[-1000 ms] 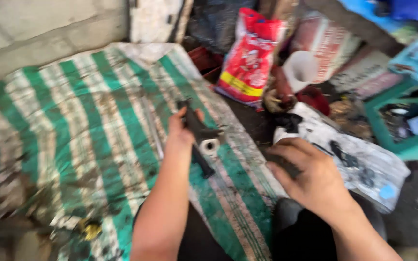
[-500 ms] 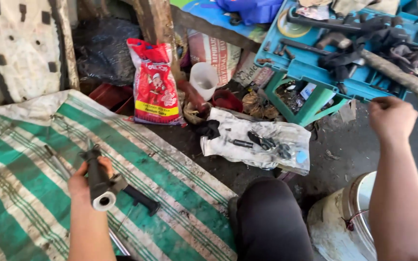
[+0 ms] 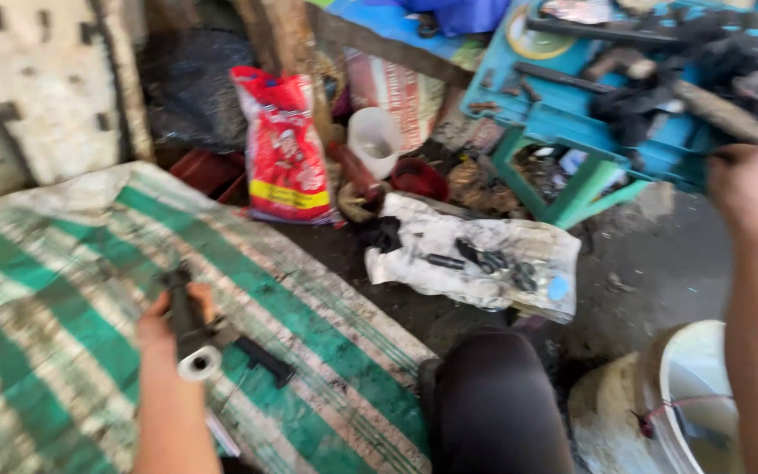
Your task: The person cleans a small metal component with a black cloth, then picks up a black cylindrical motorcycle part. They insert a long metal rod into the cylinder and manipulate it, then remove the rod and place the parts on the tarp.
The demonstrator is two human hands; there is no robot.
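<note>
My left hand (image 3: 161, 332) grips a dark metal part with a pale round end (image 3: 193, 338), held just above the green and white striped sheet (image 3: 54, 290). A short black piece (image 3: 265, 360) juts from it over the sheet. My right hand (image 3: 752, 184) is raised at the right edge, next to a tool lying on the blue table (image 3: 572, 114); blur hides whether its curled fingers hold anything. My dark-clad knee (image 3: 493, 404) is at the bottom centre.
A white cloth (image 3: 449, 263) with several small dark metal parts lies on the ground. Behind it stand a red bag (image 3: 282, 149), a white cup (image 3: 375, 136) and a red bowl (image 3: 418, 175). A white bucket (image 3: 699, 377) sits at the lower right.
The view swung right, then settled. My right hand rose from over the cloth to the blue table's edge. My left hand keeps hold of the dark part over the sheet.
</note>
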